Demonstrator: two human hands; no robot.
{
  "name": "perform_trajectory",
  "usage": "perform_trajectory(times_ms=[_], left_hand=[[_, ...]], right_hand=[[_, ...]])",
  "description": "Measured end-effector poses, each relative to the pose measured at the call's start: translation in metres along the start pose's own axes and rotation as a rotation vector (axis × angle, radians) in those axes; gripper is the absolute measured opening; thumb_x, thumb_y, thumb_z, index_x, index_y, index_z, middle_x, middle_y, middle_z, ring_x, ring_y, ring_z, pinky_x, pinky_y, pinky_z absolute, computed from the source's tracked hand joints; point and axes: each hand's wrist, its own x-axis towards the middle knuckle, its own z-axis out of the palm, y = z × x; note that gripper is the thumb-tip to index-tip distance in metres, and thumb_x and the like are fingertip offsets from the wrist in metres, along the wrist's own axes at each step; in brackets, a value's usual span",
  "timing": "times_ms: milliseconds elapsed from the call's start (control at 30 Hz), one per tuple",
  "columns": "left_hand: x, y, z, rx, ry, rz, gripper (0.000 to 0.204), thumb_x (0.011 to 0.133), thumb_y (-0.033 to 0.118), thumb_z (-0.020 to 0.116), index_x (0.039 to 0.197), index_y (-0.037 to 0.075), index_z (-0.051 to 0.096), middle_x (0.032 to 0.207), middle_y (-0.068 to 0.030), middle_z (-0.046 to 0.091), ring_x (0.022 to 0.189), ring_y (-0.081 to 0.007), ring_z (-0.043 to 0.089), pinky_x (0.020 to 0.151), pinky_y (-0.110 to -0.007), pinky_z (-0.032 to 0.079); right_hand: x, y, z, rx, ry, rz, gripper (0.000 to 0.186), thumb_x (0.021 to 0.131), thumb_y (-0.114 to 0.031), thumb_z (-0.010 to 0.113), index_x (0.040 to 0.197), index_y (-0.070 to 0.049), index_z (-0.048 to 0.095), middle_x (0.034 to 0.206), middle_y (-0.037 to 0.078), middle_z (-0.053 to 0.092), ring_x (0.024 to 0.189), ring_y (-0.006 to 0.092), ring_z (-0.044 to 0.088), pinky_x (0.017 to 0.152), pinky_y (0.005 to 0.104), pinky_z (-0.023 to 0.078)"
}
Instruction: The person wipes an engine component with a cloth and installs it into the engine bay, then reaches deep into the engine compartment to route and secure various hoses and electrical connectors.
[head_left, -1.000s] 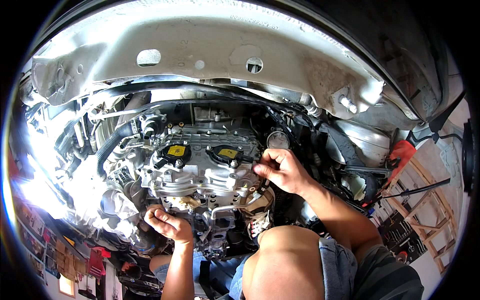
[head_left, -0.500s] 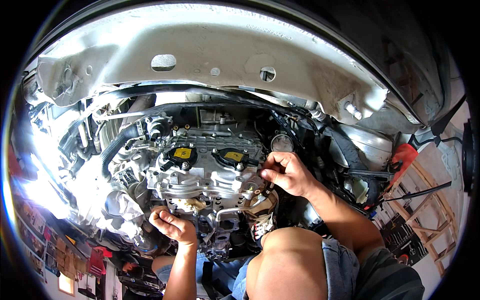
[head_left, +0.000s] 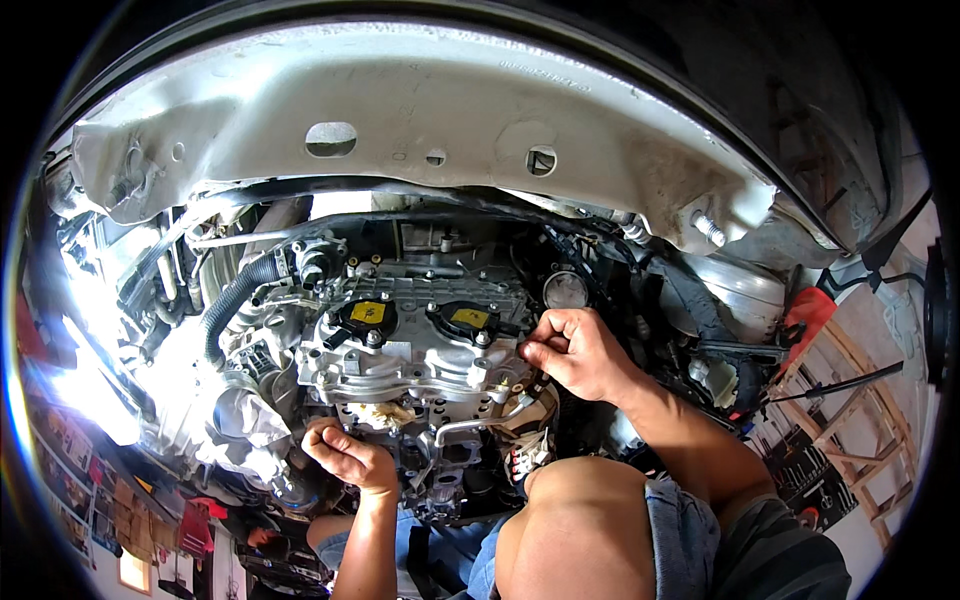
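Observation:
An engine with a silver ribbed cover [head_left: 400, 365] fills the middle of the head view; two black fittings [head_left: 362, 322] with yellow labels are bolted on top. My right hand [head_left: 570, 355] is curled at the cover's right end, thumb and index finger pinched beside the right-hand fitting; what they grip is hidden. My left hand [head_left: 350, 455] is lower, at the engine's front left, with fingers curled; I cannot make out anything in it. A pale crumpled piece [head_left: 382, 415] lies between the hands below the cover, near a bent metal pipe [head_left: 470, 425].
A metal body panel [head_left: 450, 120] arches above. Black hoses [head_left: 230, 295] and harnesses [head_left: 590, 250] surround the engine. My bare knee [head_left: 570, 530] rises at the lower middle. A wooden frame [head_left: 840, 420] and open tool case [head_left: 800, 470] stand at the right.
The whole view has shifted slightly down and right in the picture. Both hands stay at the same places on the engine, with very slight finger movement at most.

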Motion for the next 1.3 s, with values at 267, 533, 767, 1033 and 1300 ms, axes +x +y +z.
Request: perform_trajectory(times_ms=[267,533,767,1033,1300], left_hand=[[-0.001,0.002,-0.002,0.055,0.025,-0.044,0.02,0.101,0.019,0.036,0.096,0.001,0.043,0.086,-0.0086,0.045,0.078,-0.018,0.042,0.075,-0.029,0.037],[-0.001,0.003,0.001,0.024,0.031,-0.025,0.022,0.102,0.02,0.036,0.098,0.001,0.046,0.089,-0.0093,0.047,0.079,-0.0178,0.045,0.076,-0.029,0.039],[-0.001,0.002,0.001,0.007,0.019,-0.02,0.019,0.102,0.017,0.035,0.1,0.0,0.04,0.088,-0.01,0.046,0.079,-0.0183,0.043,0.074,-0.029,0.037],[-0.001,0.001,0.0,0.028,0.019,-0.013,0.02,0.102,0.018,0.036,0.102,-0.001,0.042,0.088,-0.01,0.047,0.079,-0.018,0.044,0.073,-0.028,0.038],[-0.002,0.004,0.003,-0.015,0.062,-0.05,0.02,0.101,0.017,0.037,0.096,0.001,0.046,0.085,-0.0095,0.049,0.077,-0.0192,0.045,0.074,-0.03,0.04]], right_hand=[[0.015,0.003,-0.01,0.176,0.082,0.086,0.013,0.091,-0.015,0.063,0.085,-0.003,0.063,0.07,-0.006,0.053,0.063,0.0023,0.043,0.057,0.02,0.036],[0.044,0.035,-0.035,-0.197,-0.077,-0.07,0.014,0.088,0.001,0.061,0.102,0.001,0.065,0.091,0.005,0.067,0.086,0.0092,0.063,0.079,0.0235,0.049],[0.049,0.033,-0.029,-0.404,-0.044,-0.125,0.011,0.085,-0.01,0.067,0.087,0.0,0.063,0.076,0.008,0.067,0.07,0.0136,0.061,0.065,0.03,0.048],[0.058,0.021,-0.02,-0.87,-0.116,-0.201,0.022,0.09,-0.021,0.059,0.075,-0.005,0.061,0.057,0.016,0.059,0.051,0.0263,0.058,0.051,0.0407,0.045],[0.068,0.028,-0.031,-0.764,-0.233,-0.155,0.029,0.087,-0.018,0.055,0.069,0.004,0.057,0.057,0.021,0.054,0.047,0.025,0.05,0.049,0.0406,0.039]])
